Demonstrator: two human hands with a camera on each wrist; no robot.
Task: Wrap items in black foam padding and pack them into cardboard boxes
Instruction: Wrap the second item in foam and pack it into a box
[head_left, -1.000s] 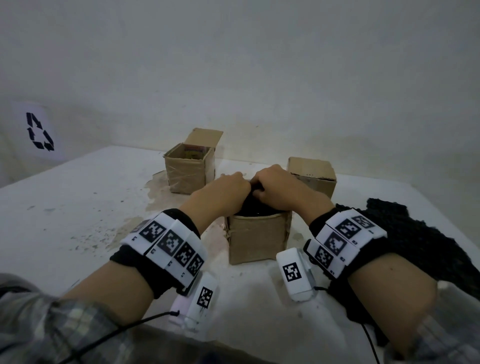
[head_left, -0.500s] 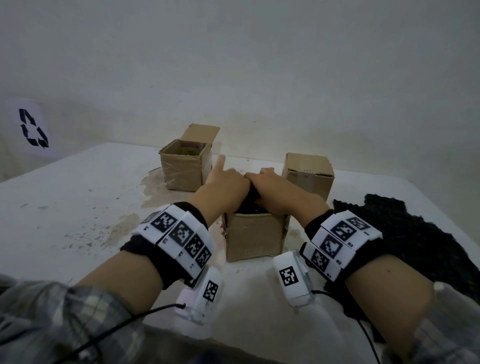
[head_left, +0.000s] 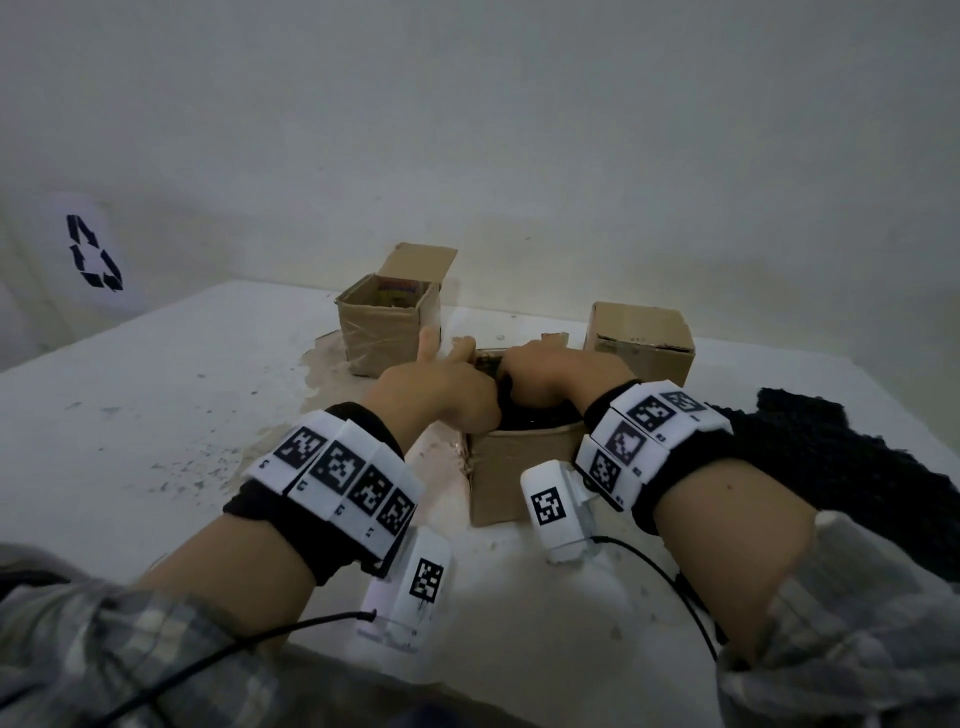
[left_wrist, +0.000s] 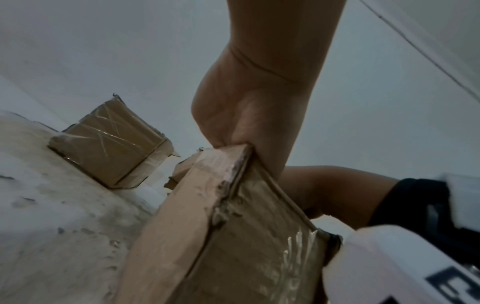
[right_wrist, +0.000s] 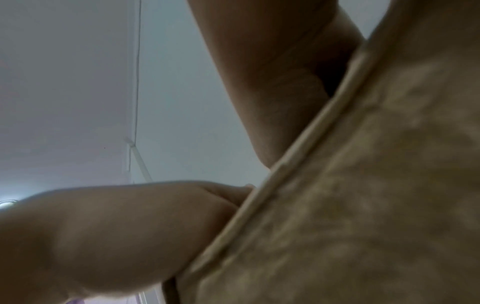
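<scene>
A small open cardboard box (head_left: 519, 478) stands in the middle of the table with a black foam bundle (head_left: 540, 418) stuffed in its top. My left hand (head_left: 441, 384) rests on the box's left rim, two fingers (head_left: 428, 343) sticking straight out past the far edge and the thumb side down against the foam. My right hand (head_left: 550, 374) presses down into the box from the right, its fingers bent over and hidden inside. The left wrist view shows my left hand (left_wrist: 246, 102) meeting the corner of the box (left_wrist: 233, 236). In the blurred right wrist view my right hand (right_wrist: 280, 82) goes over the box wall (right_wrist: 363, 185).
An open taped box (head_left: 387, 332) with something colourful inside stands at the back left. A closed box (head_left: 641, 343) stands at the back right. A pile of black foam sheets (head_left: 831, 467) lies on the right of the stained white table (head_left: 156, 415). A wall is close behind.
My left hand's fingers have uncurled from the box top and now point straight out over its far edge. The right hand has sunk a little deeper into the box.
</scene>
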